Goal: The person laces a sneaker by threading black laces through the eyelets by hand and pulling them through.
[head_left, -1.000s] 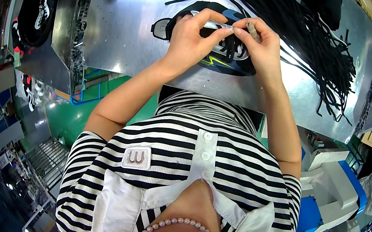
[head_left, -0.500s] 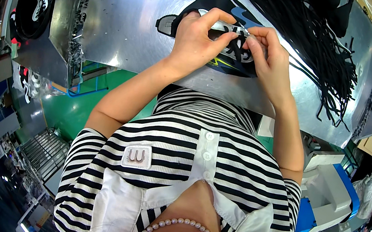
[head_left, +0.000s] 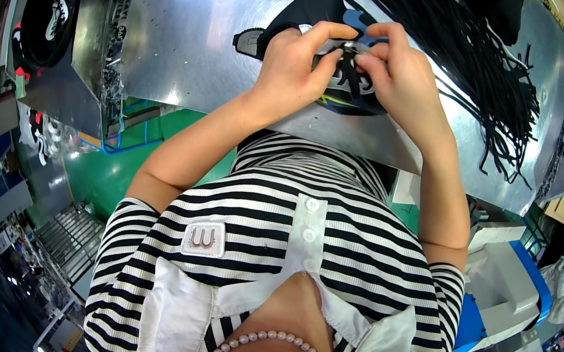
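On the metal table in front of me lies a black shoe upper (head_left: 314,8) with blue and yellow trim and a silvery eyelet area. A black shoelace (head_left: 348,77) criss-crosses part of its front. My left hand (head_left: 286,71) reaches over the upper's opening, thumb and index finger gripping the eyelet edge. Opposite it, my right hand (head_left: 410,86) pinches at the same eyelet row, closed on the shoelace. The fingertips largely hide the lace end.
A big bundle of loose black laces (head_left: 457,64) covers the table's right side. Dark round trays holding shoe parts stand at the left, one black tray (head_left: 37,34) beyond the metal table's (head_left: 189,63) raised edge. A blue-and-white machine (head_left: 501,295) is at my right.
My right hand has moved slightly left and up, its fingers now over the eyelets. The lace tip, seen between my hands before, is now hidden. My left hand stays on the upper.
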A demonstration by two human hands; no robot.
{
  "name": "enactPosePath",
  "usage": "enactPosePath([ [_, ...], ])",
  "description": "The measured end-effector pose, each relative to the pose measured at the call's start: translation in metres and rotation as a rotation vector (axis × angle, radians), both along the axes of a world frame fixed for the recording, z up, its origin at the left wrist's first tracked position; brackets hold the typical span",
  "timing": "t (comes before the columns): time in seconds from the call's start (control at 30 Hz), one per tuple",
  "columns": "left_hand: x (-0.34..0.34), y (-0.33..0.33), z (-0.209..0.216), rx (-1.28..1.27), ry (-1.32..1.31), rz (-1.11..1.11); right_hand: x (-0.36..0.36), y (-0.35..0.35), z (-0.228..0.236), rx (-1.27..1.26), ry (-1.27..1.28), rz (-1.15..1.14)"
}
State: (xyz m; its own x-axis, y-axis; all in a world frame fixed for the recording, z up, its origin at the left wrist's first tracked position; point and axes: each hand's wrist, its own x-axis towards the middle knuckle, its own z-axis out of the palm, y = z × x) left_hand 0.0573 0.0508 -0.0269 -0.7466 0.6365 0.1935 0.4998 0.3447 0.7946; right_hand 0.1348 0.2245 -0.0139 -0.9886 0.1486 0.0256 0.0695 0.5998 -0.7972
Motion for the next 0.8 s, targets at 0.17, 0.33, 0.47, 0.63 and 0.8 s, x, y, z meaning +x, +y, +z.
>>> enactPosePath([
  [0.17,0.002,-0.007,-0.003,-0.011,0.114,-0.079,-0.010,-0.008,0.008,0.136,-0.090,0.075],
  [0.33,0.007,0.002,-0.001,0.135,-0.230,-0.038,-0.002,-0.021,0.001,0.341,0.104,0.061],
  [0.47,-0.001,0.004,-0.010,0.133,-0.054,-0.123,-0.017,-0.016,0.002,0.284,-0.054,0.139],
  [0.63,-0.017,-0.003,0.001,0.039,-0.519,-0.050,-0.005,0.011,0.006,0.080,-0.094,-0.020],
  [0.8,-0.017,0.001,-0.006,0.152,-0.341,0.072,-0.001,-0.007,-0.041,-0.162,0.141,-0.336],
])
